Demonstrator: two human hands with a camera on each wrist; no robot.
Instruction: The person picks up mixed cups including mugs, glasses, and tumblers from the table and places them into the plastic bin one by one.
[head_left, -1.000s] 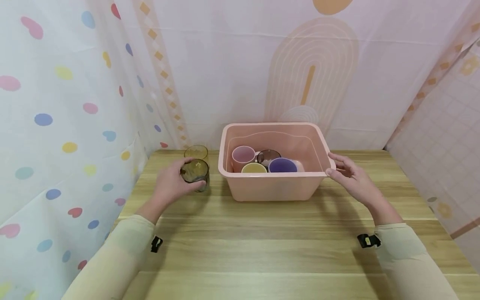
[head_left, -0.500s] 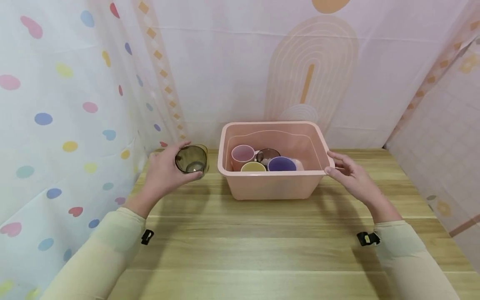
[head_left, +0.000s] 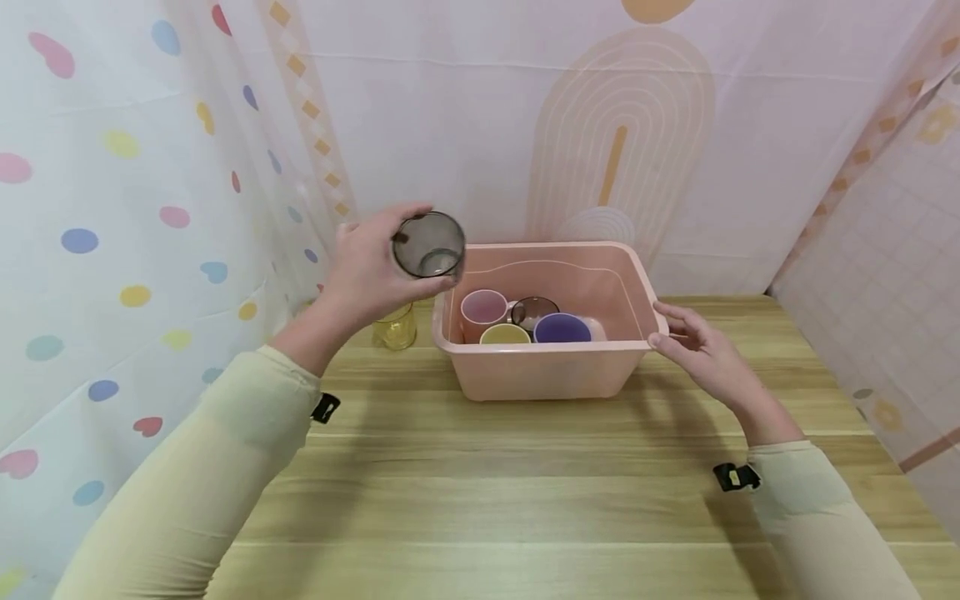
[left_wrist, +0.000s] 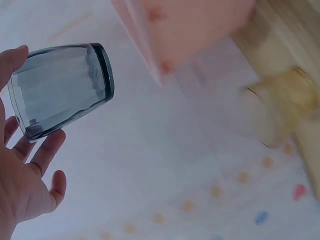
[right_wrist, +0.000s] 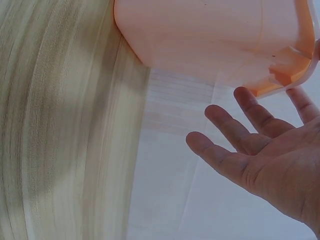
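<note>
My left hand (head_left: 386, 260) grips a smoky grey glass (head_left: 429, 244), held tilted in the air above the left rim of a pink plastic tub (head_left: 547, 371). In the left wrist view the grey glass (left_wrist: 60, 87) lies on its side against my left hand's fingers (left_wrist: 42, 152). The tub holds a pink mug (head_left: 483, 307), a yellow mug (head_left: 505, 335), a purple mug (head_left: 562, 328) and a dark glass (head_left: 534, 308). My right hand (head_left: 678, 333) rests with relaxed fingers against the tub's right rim; in the right wrist view the right hand (right_wrist: 265, 155) is spread beside the tub (right_wrist: 210, 35).
A yellow glass (head_left: 395, 327) stands on the wooden table (head_left: 525, 483) left of the tub, below my left hand. Patterned curtains close in the left, back and right sides.
My left hand has lifted the grey glass off the table beside the yellow glass and carried it up and right to the tub's left rim. The right hand stayed at the rim.
</note>
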